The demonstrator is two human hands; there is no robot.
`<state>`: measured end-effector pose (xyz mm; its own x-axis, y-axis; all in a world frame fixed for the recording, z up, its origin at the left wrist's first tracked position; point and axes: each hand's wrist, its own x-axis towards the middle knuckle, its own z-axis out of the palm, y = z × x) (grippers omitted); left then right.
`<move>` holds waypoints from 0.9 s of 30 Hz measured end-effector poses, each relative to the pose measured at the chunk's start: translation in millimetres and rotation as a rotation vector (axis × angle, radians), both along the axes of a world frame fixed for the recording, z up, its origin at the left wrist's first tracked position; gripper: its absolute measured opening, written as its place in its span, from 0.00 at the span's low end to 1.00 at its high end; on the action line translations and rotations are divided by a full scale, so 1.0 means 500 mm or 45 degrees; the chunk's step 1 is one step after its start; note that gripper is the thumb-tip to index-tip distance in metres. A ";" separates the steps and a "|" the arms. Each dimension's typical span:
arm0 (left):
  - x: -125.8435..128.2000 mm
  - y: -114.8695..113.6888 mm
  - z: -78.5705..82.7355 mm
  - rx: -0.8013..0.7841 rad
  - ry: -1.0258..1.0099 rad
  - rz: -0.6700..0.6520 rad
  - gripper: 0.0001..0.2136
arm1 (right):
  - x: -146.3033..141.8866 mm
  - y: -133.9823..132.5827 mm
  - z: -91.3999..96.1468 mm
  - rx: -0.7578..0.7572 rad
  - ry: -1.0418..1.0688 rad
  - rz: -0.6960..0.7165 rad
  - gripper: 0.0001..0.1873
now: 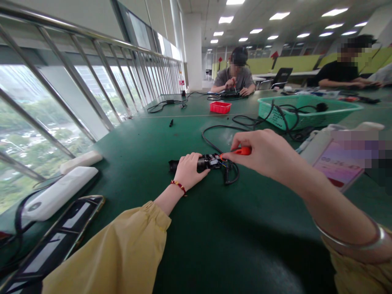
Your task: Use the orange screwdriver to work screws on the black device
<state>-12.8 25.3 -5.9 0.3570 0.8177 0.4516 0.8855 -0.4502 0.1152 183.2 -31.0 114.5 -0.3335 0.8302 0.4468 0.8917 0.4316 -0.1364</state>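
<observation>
A black tube-shaped electrical device lies on the green table, its casing open at the right end, where thin coloured wires and a pale part show. My left hand is wrapped round its middle and holds it against the table. In the fingers of my right hand is an orange-handled tool, pinched and pointing left. The tool's front end is at the wires on the device's open end; its exact tip is too small to make out. A black cable curls from this end.
On the right stand a green basket with cables and a propped device with a timer display. A small red tray sits farther back. At left lie a phone and a white power bank-like object. Two people sit beyond.
</observation>
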 end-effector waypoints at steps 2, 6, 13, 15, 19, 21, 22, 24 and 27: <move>0.000 0.001 0.000 -0.001 0.002 0.002 0.17 | -0.001 -0.001 0.000 -0.004 0.004 -0.057 0.11; -0.001 0.002 0.000 -0.009 -0.002 0.009 0.17 | 0.000 -0.001 0.001 0.042 -0.009 0.087 0.06; 0.000 0.000 0.000 -0.008 -0.014 0.000 0.17 | -0.004 0.006 -0.006 0.016 0.002 -0.106 0.11; -0.001 0.000 0.000 -0.018 -0.017 0.004 0.17 | -0.001 0.011 -0.008 0.036 0.023 -0.068 0.06; -0.001 0.000 0.000 -0.032 -0.026 0.006 0.17 | 0.008 0.017 -0.004 0.061 0.087 -0.005 0.12; -0.001 0.000 0.000 -0.022 -0.025 0.000 0.17 | 0.009 0.015 -0.002 0.042 0.090 -0.071 0.08; -0.001 0.000 0.000 -0.017 -0.023 -0.002 0.17 | 0.009 0.013 -0.001 0.026 0.083 -0.111 0.10; -0.001 0.000 -0.001 -0.015 -0.019 -0.001 0.17 | 0.005 0.009 0.000 0.008 0.085 -0.161 0.17; -0.001 0.000 -0.001 -0.023 -0.021 0.006 0.17 | 0.001 0.006 0.001 0.043 0.133 -0.042 0.09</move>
